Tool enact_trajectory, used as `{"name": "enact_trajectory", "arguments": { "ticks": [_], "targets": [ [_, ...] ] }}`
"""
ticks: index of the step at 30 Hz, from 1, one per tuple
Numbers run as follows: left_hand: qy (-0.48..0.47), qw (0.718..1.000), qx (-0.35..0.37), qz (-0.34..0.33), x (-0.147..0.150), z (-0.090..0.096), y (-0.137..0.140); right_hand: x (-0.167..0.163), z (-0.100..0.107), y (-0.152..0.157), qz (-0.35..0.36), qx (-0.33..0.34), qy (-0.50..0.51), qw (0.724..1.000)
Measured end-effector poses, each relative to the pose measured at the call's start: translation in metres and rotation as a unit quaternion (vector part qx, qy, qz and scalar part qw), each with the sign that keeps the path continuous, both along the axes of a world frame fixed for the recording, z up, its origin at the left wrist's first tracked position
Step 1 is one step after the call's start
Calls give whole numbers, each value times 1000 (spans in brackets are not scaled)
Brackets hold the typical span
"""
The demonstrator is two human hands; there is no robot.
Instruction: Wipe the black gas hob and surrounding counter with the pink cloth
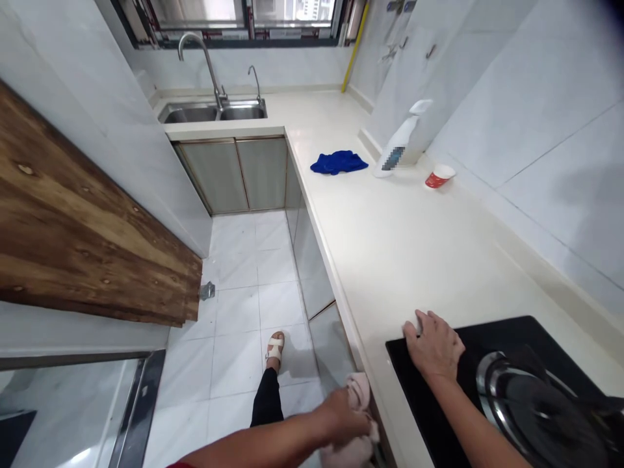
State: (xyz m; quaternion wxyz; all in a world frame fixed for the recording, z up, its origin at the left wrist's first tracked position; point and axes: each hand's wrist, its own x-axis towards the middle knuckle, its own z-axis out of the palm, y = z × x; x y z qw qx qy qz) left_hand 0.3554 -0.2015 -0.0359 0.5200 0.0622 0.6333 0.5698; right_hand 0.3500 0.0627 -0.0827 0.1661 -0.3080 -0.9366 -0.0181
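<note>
glossy black hob (pixel 439 416), soft pink cloth (pixel 358 396)

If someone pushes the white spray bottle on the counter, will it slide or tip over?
The spray bottle stands tall and narrow on the smooth counter, so it would probably tip if pushed high up. A low push would likely slide it. It looks like plastic, so probably light.

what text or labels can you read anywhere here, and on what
None can be read.
spray bottle: its label is blurred out, nothing legible.
red and white cup: any print is too small to tell.
blue cloth, black cooktop, pot lid, and pink cloth in the left hand: no writing shows.
The right hand rests on the cooktop's corner.
</note>
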Motion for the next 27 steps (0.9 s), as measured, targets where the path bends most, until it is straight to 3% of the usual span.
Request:
{"name": "enact_trajectory", "arguments": {
  "ticks": [3, 6, 10, 12, 15, 18, 22, 24, 27],
  "targets": [
    [-7, 999, 26, 47, -31, 17, -16, -2, -3, 0, 5, 11, 19, 1000],
    [-10, 994, 99, 54, -56, 53, -16, 0, -5, 1, 9, 10, 27, 1000],
    [-7, 979, 202, -28, -85, 96, 18, 7, -7, 4, 31, -23, 18, 999],
    [79, 979, 180, -51, -105, 101, 44, 9, -6, 5, 37, -31, 9, 999],
    [256, 965, 51, -34, -144, 88, 82, 6, -4, 2, 24, -14, 0, 1000],
    [347, 935, -73, 27, -175, 67, 101, 0, -2, -2, 14, 7, 12, 1000],
    [493, 846, -163, 119, -167, 42, 96, -3, -1, -3, 14, 6, 14, 1000],
    [565, 805, -155, 95, -149, 30, 93, -3, 0, -3, 14, 2, 13, 1000],
    [634, 761, -136, -14, -131, 13, 99, -2, 0, -4, 15, 2, 18, 1000]
  ]
}}
